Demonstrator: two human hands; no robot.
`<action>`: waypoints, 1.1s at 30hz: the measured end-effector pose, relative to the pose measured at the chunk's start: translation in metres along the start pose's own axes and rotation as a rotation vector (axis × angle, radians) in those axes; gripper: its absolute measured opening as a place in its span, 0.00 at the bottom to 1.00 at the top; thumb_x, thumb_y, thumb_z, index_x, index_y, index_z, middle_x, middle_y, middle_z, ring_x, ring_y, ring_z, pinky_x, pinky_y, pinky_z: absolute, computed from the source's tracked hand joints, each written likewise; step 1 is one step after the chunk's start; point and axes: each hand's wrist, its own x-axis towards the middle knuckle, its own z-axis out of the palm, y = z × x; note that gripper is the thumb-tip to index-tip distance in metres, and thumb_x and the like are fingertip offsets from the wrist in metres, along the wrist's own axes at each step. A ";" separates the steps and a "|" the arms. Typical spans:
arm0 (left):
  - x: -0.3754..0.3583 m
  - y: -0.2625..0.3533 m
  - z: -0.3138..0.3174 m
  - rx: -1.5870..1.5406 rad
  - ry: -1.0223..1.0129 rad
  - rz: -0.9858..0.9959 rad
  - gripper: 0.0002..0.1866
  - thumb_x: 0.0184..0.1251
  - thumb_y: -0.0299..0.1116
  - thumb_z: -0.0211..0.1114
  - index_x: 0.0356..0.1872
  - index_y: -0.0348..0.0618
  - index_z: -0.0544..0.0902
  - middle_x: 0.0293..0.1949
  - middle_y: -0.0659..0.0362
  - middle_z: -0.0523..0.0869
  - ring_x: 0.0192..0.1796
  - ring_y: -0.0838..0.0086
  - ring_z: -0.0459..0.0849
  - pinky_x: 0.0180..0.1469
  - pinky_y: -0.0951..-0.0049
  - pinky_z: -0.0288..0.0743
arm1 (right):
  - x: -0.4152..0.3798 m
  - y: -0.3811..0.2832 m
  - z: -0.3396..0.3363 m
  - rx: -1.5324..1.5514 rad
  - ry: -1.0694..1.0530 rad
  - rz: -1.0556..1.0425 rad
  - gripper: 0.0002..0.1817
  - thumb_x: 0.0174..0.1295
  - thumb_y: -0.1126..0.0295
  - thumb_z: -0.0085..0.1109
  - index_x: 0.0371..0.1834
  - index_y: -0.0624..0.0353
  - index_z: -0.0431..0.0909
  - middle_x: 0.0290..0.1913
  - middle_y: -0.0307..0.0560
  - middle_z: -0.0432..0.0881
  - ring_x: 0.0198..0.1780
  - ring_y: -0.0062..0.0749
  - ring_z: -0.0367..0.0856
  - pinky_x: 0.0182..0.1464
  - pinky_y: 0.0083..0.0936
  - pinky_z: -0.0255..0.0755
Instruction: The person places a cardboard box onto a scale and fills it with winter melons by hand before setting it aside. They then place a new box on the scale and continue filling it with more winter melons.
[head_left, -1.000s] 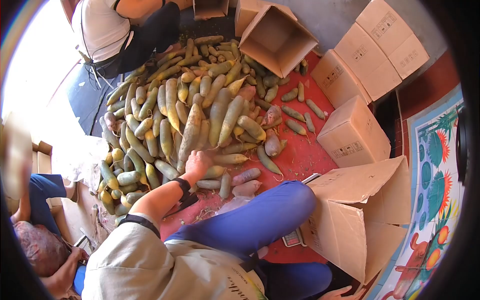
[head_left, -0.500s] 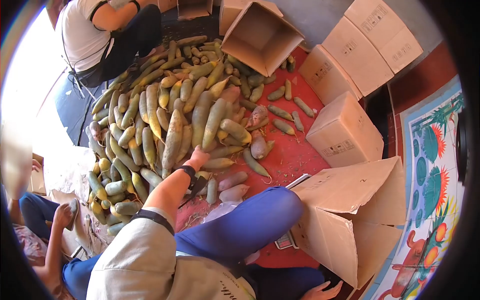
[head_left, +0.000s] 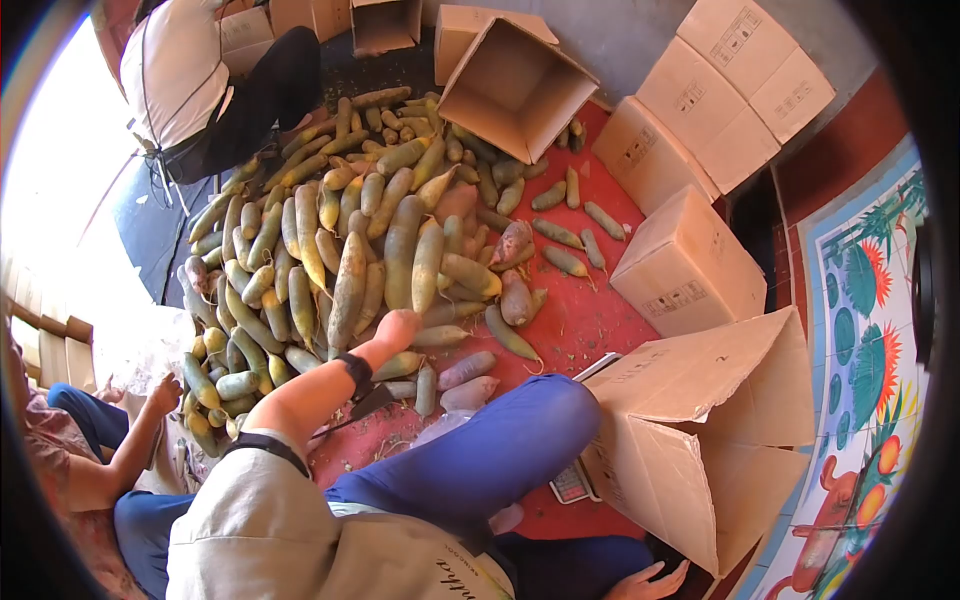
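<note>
A large heap of long green radishes [head_left: 347,285] fills the floor in front of me. My left hand [head_left: 398,328] reaches into its near side, fingers curled, by the lower end of a green radish [head_left: 427,268]. Whatever those fingers hold, if anything, is hidden. Below that wrist, which wears a black band [head_left: 355,372], is a dark flat thing [head_left: 372,402] I cannot identify. Reddish radishes [head_left: 466,369] lie to the right of the forearm. Far from the heap, at the lower right, my right hand [head_left: 650,582] has its fingers spread and holds nothing, beside my leg.
An open cardboard box [head_left: 690,380] stands right of my knee, partly over a device with buttons [head_left: 572,485]. Another open box [head_left: 515,85] borders the heap's far side; closed boxes [head_left: 690,265] line the right. One person [head_left: 175,75] sits upper left, another [head_left: 90,460] lower left.
My left hand has drawn slightly down and its fingers look more curled. The radish above it has shifted, standing more upright in view. The upper-left person's arm has moved out of view.
</note>
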 end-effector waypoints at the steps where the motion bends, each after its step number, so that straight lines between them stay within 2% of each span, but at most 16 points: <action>1: -0.008 0.001 -0.001 0.027 0.011 0.127 0.06 0.55 0.32 0.55 0.26 0.43 0.79 0.30 0.54 0.81 0.36 0.59 0.81 0.38 0.63 0.74 | 0.000 0.001 0.000 0.002 0.015 -0.004 0.26 0.66 0.54 0.44 0.49 0.72 0.71 0.47 0.64 0.75 0.48 0.56 0.74 0.51 0.45 0.67; 3: -0.024 0.012 -0.010 -0.154 0.125 0.075 0.09 0.57 0.33 0.52 0.25 0.41 0.79 0.28 0.51 0.80 0.34 0.57 0.80 0.37 0.62 0.74 | 0.002 -0.003 -0.003 0.022 0.027 0.014 0.26 0.66 0.54 0.45 0.50 0.71 0.71 0.47 0.63 0.75 0.48 0.56 0.74 0.52 0.45 0.67; 5: -0.042 0.033 -0.038 -0.543 0.004 -0.119 0.12 0.59 0.34 0.52 0.23 0.40 0.79 0.27 0.50 0.81 0.32 0.57 0.80 0.37 0.63 0.73 | 0.001 -0.004 -0.005 0.044 0.038 0.031 0.25 0.66 0.54 0.46 0.50 0.71 0.71 0.47 0.63 0.75 0.48 0.56 0.74 0.52 0.45 0.67; 6: -0.047 0.029 -0.030 -0.417 0.081 -0.002 0.13 0.60 0.34 0.51 0.22 0.40 0.80 0.25 0.50 0.81 0.30 0.58 0.80 0.37 0.64 0.72 | -0.001 -0.002 -0.004 0.048 0.045 0.044 0.25 0.66 0.55 0.46 0.50 0.70 0.71 0.47 0.63 0.75 0.48 0.55 0.74 0.52 0.45 0.67; 11: -0.066 0.030 -0.032 -0.442 0.131 0.023 0.14 0.61 0.35 0.51 0.22 0.40 0.80 0.22 0.52 0.80 0.27 0.63 0.79 0.31 0.66 0.72 | -0.003 -0.002 -0.010 0.073 0.064 0.102 0.23 0.66 0.56 0.47 0.51 0.68 0.72 0.48 0.61 0.75 0.49 0.54 0.74 0.53 0.44 0.66; 15: -0.069 0.045 -0.056 -0.722 -0.090 -0.140 0.14 0.61 0.33 0.52 0.20 0.38 0.78 0.16 0.58 0.76 0.17 0.76 0.75 0.21 0.74 0.68 | -0.002 -0.002 -0.013 0.087 0.116 0.096 0.23 0.66 0.56 0.47 0.50 0.68 0.72 0.48 0.61 0.75 0.49 0.54 0.73 0.53 0.44 0.66; 17: -0.075 0.057 -0.067 -0.515 0.051 0.251 0.14 0.62 0.34 0.51 0.20 0.38 0.78 0.15 0.59 0.74 0.17 0.77 0.74 0.21 0.74 0.68 | -0.002 -0.002 -0.025 0.087 0.108 0.094 0.23 0.66 0.56 0.47 0.50 0.68 0.72 0.49 0.61 0.75 0.50 0.53 0.73 0.54 0.44 0.65; 19: -0.071 0.072 -0.073 -0.856 -0.121 -0.083 0.13 0.62 0.33 0.51 0.21 0.38 0.78 0.15 0.60 0.74 0.19 0.77 0.74 0.22 0.74 0.68 | 0.006 -0.009 -0.033 0.124 0.146 0.105 0.22 0.66 0.57 0.46 0.50 0.68 0.72 0.50 0.61 0.75 0.51 0.53 0.72 0.55 0.43 0.65; 21: -0.074 0.099 -0.104 -0.724 -0.014 0.190 0.14 0.62 0.34 0.51 0.21 0.38 0.77 0.16 0.60 0.74 0.19 0.77 0.73 0.23 0.74 0.67 | 0.014 -0.013 -0.041 0.145 0.185 0.101 0.22 0.66 0.58 0.46 0.50 0.68 0.72 0.50 0.60 0.74 0.51 0.53 0.72 0.55 0.43 0.65; 23: -0.079 0.135 -0.141 -0.768 0.014 0.159 0.14 0.63 0.34 0.51 0.21 0.38 0.76 0.15 0.61 0.73 0.19 0.77 0.72 0.24 0.74 0.67 | 0.025 -0.018 -0.053 0.161 0.214 0.094 0.22 0.66 0.58 0.46 0.49 0.68 0.72 0.50 0.60 0.74 0.52 0.52 0.72 0.55 0.43 0.64; 24: -0.080 0.148 -0.163 -0.753 -0.039 0.238 0.07 0.55 0.32 0.55 0.25 0.40 0.75 0.21 0.58 0.74 0.24 0.67 0.73 0.27 0.70 0.68 | 0.032 -0.023 -0.059 0.216 0.229 0.075 0.22 0.66 0.58 0.46 0.49 0.68 0.72 0.50 0.60 0.74 0.51 0.52 0.72 0.55 0.43 0.65; 25: -0.081 0.161 -0.184 -0.736 -0.091 0.315 0.07 0.48 0.31 0.59 0.28 0.41 0.74 0.27 0.55 0.76 0.29 0.58 0.75 0.30 0.66 0.69 | 0.037 -0.028 -0.064 0.271 0.244 0.056 0.22 0.66 0.58 0.46 0.49 0.68 0.72 0.49 0.60 0.75 0.50 0.52 0.73 0.54 0.42 0.65; 26: -0.083 0.177 -0.202 -0.802 -0.056 0.350 0.05 0.54 0.29 0.58 0.28 0.40 0.74 0.23 0.58 0.74 0.24 0.66 0.72 0.27 0.69 0.66 | 0.038 -0.032 -0.065 0.269 0.250 0.061 0.22 0.66 0.58 0.46 0.49 0.68 0.72 0.49 0.60 0.75 0.50 0.52 0.73 0.54 0.42 0.65; 27: -0.085 0.192 -0.220 -0.801 -0.055 0.358 0.05 0.54 0.29 0.58 0.28 0.40 0.74 0.23 0.58 0.74 0.24 0.66 0.72 0.27 0.69 0.66 | 0.038 -0.035 -0.065 0.316 0.242 0.059 0.17 0.66 0.64 0.45 0.49 0.69 0.71 0.51 0.58 0.73 0.53 0.50 0.71 0.56 0.41 0.63; 29: -0.093 0.221 -0.256 -0.946 -0.047 0.405 0.14 0.66 0.33 0.50 0.21 0.40 0.74 0.17 0.63 0.73 0.21 0.81 0.70 0.25 0.78 0.65 | 0.040 -0.036 -0.066 0.393 0.180 -0.016 0.14 0.65 0.71 0.44 0.50 0.70 0.69 0.56 0.59 0.69 0.58 0.49 0.66 0.60 0.43 0.58; 33: -0.114 0.259 -0.307 -1.188 -0.249 0.336 0.12 0.67 0.33 0.51 0.24 0.41 0.76 0.20 0.66 0.74 0.22 0.84 0.69 0.24 0.81 0.63 | 0.057 -0.072 -0.083 0.621 0.031 -0.143 0.17 0.61 0.70 0.48 0.50 0.69 0.68 0.56 0.61 0.69 0.57 0.53 0.67 0.59 0.43 0.59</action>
